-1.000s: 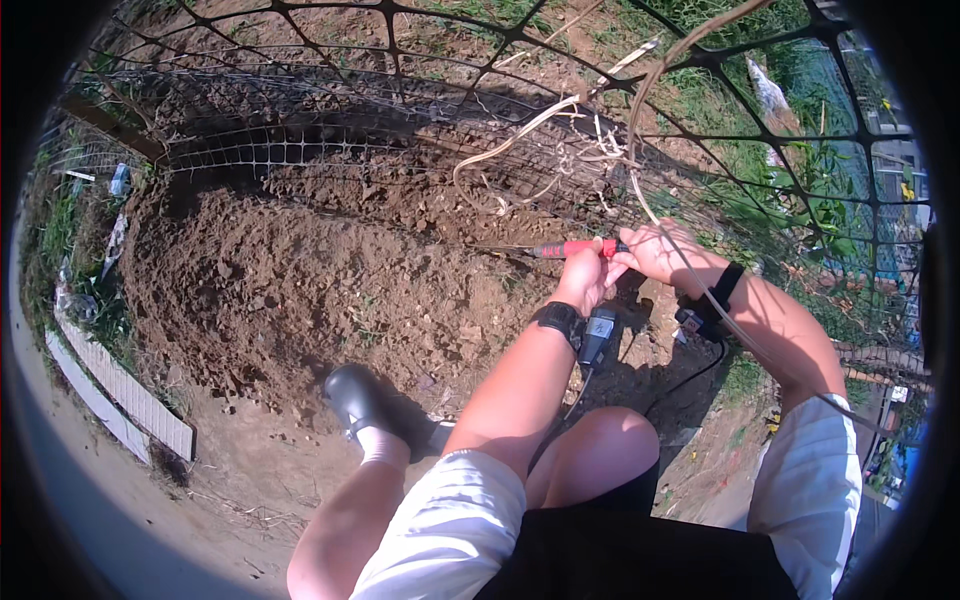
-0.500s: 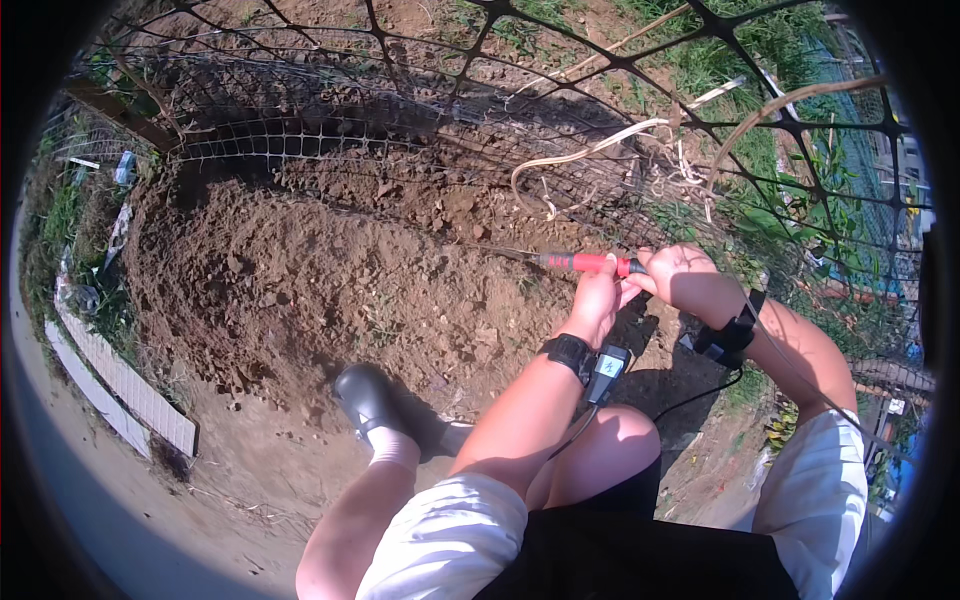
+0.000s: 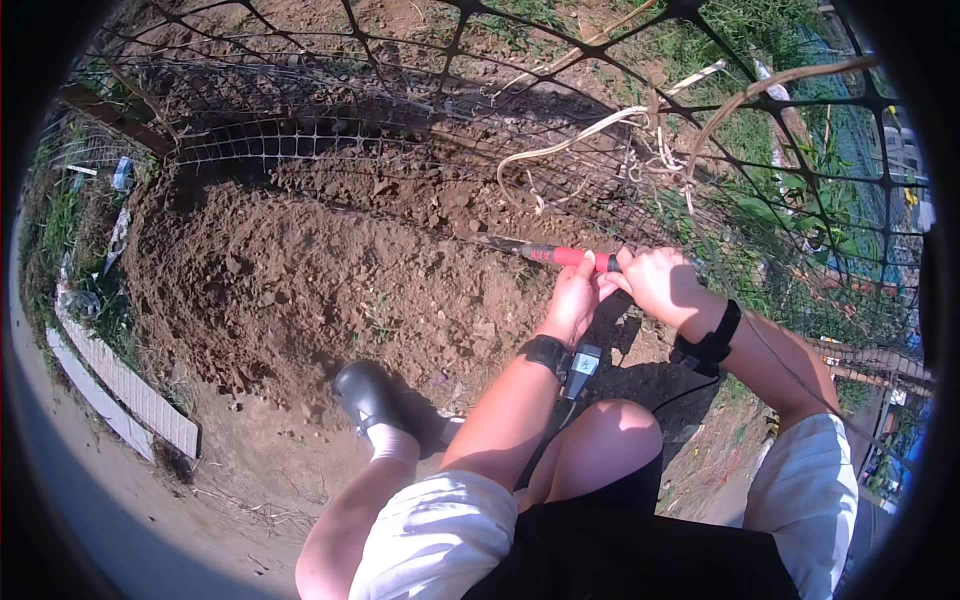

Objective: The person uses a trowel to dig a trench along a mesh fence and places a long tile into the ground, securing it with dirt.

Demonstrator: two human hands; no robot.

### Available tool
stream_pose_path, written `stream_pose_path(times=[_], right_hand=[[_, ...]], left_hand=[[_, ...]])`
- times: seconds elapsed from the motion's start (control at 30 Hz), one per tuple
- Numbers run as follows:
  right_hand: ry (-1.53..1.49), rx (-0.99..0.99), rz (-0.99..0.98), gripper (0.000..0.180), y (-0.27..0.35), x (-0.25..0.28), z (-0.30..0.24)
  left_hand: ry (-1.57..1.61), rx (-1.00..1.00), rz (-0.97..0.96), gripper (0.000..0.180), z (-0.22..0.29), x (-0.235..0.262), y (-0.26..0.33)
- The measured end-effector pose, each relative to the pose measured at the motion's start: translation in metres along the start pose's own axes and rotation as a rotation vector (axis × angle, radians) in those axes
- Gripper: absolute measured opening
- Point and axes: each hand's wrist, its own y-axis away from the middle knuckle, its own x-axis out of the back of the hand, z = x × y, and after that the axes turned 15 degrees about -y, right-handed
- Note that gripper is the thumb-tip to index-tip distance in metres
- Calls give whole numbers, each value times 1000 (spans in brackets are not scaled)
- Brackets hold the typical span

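Observation:
A garden trowel with a red and black handle (image 3: 565, 256) lies nearly level over the loose brown soil (image 3: 370, 290). Its narrow, dirt-coloured blade points left, and the tip meets the ground beside a shallow furrow. My left hand (image 3: 572, 303) is closed on the red part of the handle, thumb on top. Around the handle's right end my right hand (image 3: 657, 283) is wrapped, touching the left. Both wrists carry black straps, and a small cabled device (image 3: 582, 370) hangs by the left one.
Black plastic mesh fencing (image 3: 450, 50) stretches across the far side. Pale cord (image 3: 575, 148) dangles from it close above my hands. A wooden stake (image 3: 115, 120) stands far left, with white boards (image 3: 130, 375) on the ground below. My black shoe (image 3: 365, 393) rests at the soil's near edge.
Both hands and the trowel have shifted left and slightly away from me. More of the blade shows now. The view has also moved a little, and the grip is unchanged.

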Motion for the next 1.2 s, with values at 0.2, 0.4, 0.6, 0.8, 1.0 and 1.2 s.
stream_pose_path(times=[0.2,0.4,0.6,0.8,1.0,1.2], right_hand=[[59,86,177,39,8,6,13],[4,-26,-19,39,-6,22,0],[-144,-87,-248,27,-45,47,-1],[-151,-6,-90,22,-41,35,-7],[-294,-42,-144,31,-13,34,-47],[-559,-180,-484,31,1,48,-58]], left_hand=[[-15,-94,-140,22,-3,-1,-2],[37,34,-52,29,-20,1,-14],[-369,-251,-24,31,20,3,-3],[117,-22,-56,29,28,-1,-5],[-53,14,14,25,-12,23,-5],[-155,16,105,27,-28,40,16]])
